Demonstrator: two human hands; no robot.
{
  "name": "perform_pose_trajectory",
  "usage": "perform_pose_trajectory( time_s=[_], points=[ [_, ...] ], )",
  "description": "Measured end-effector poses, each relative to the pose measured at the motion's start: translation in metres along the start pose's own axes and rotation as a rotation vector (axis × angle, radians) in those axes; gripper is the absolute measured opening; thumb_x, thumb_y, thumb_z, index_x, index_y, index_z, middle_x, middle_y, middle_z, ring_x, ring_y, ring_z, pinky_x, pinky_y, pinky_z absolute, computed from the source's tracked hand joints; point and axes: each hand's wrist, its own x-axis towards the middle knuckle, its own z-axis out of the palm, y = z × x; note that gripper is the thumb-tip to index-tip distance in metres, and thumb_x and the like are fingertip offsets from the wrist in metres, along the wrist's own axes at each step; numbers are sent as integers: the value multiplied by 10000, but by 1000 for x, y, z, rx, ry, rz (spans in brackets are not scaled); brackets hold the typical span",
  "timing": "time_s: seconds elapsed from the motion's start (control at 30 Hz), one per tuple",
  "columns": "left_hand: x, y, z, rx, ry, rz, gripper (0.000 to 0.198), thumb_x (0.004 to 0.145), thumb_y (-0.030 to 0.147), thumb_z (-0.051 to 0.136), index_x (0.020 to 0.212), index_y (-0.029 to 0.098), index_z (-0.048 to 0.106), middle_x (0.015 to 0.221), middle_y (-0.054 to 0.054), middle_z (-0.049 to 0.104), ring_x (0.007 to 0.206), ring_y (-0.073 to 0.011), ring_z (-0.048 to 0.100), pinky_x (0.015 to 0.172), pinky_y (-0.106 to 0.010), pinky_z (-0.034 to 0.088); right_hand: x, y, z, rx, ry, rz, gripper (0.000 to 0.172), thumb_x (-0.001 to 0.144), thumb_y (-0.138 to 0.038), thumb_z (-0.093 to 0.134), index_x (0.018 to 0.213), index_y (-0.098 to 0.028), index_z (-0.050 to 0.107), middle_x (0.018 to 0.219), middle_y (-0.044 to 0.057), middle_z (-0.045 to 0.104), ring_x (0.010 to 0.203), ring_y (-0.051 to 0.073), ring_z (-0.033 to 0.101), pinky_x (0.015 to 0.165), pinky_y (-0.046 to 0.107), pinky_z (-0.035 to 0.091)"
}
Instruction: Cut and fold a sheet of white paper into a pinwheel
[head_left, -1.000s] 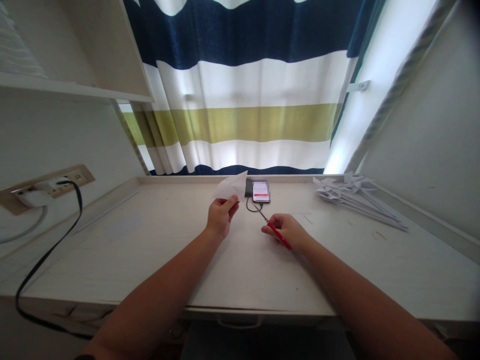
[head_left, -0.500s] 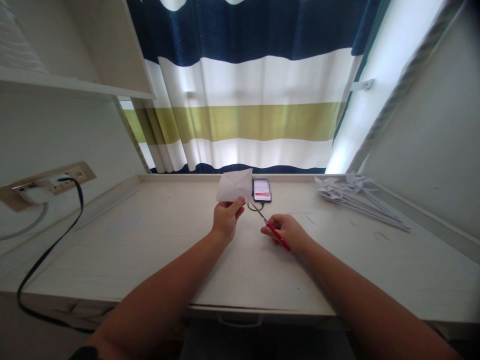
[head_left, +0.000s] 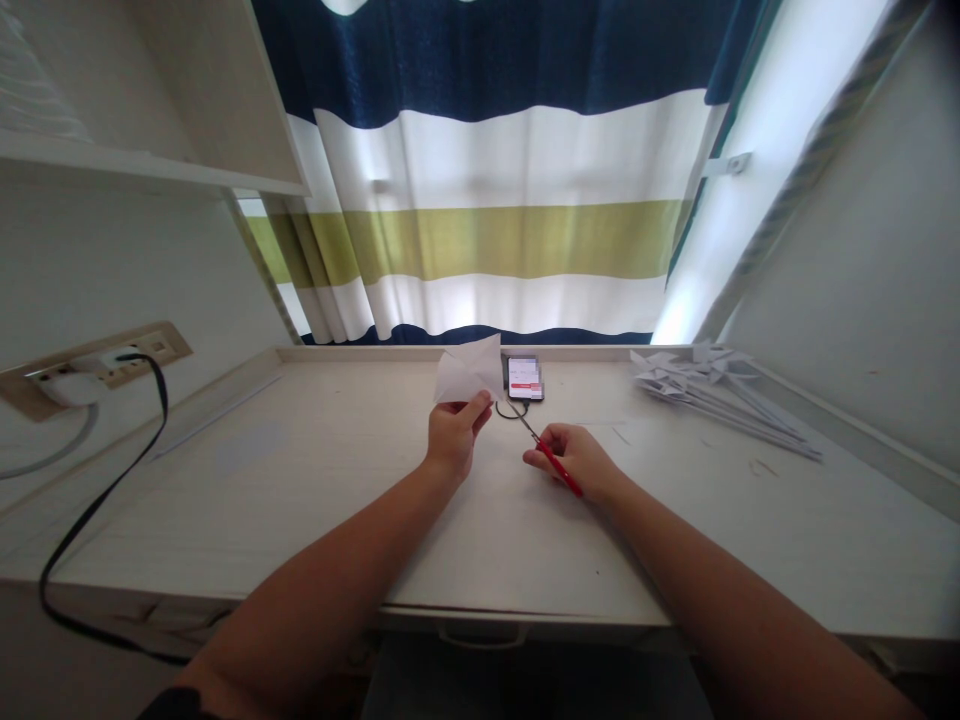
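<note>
A squarish sheet of white paper point(head_left: 466, 369) with crease lines stands tilted up above the desk. Its lower edge is pinched between the thumb and fingers of my left hand point(head_left: 452, 435). My right hand point(head_left: 574, 462) is closed round the red handles of a pair of scissors point(head_left: 556, 465). The metal blades point up and left, with the tips close to the paper's lower right corner. Whether the tips touch the paper I cannot tell. Behind the paper and scissors lies a phone point(head_left: 524, 379) with a lit screen.
Several folded paper pinwheels point(head_left: 667, 376) on long sticks lie at the right of the white desk point(head_left: 322, 520). Thin scraps point(head_left: 765, 467) are scattered nearby. At left, a black cable point(head_left: 101, 510) hangs from a wall socket point(head_left: 142, 350) over the desk edge. A striped curtain point(head_left: 480, 240) hangs behind.
The scissors and my right hand have shifted very slightly, with the tips a little farther from the paper's corner. My left hand keeps its pinch on the paper.
</note>
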Motion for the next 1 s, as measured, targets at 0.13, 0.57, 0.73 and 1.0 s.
perform_pose_trajectory(
  time_s=[0.13,0.57,0.73,1.0],
  points=[
    [-2,-2,2,9,-5,2,318,552,227,854,797,112,686,788,-21,689,715,-96,638,708,-216,528,0,-1,1,-22,0,2,385,688,-539,703,705,-182,561,584,-4,594,497,124,515,478,248,380],
    [-6,-1,3,29,-24,-37,322,569,220,851,824,94,700,785,-42,694,725,-108,639,756,-249,540,1,0,1,-68,7,7,415,704,-585,668,708,-184,560,604,7,610,517,132,524,494,256,384],
    [-6,-2,2,35,-32,-46,318,580,210,846,841,96,704,802,-47,698,746,-113,644,768,-251,542,1,-1,1,-80,4,12,429,704,-602,659,713,-185,563,598,11,617,512,135,524,483,255,376],
    [-6,-3,2,42,-47,-58,312,581,218,846,834,97,709,800,-48,701,749,-114,646,768,-247,539,3,2,1,-115,21,10,442,706,-618,647,710,-182,577,594,19,615,513,138,520,476,256,356]
  ],
)
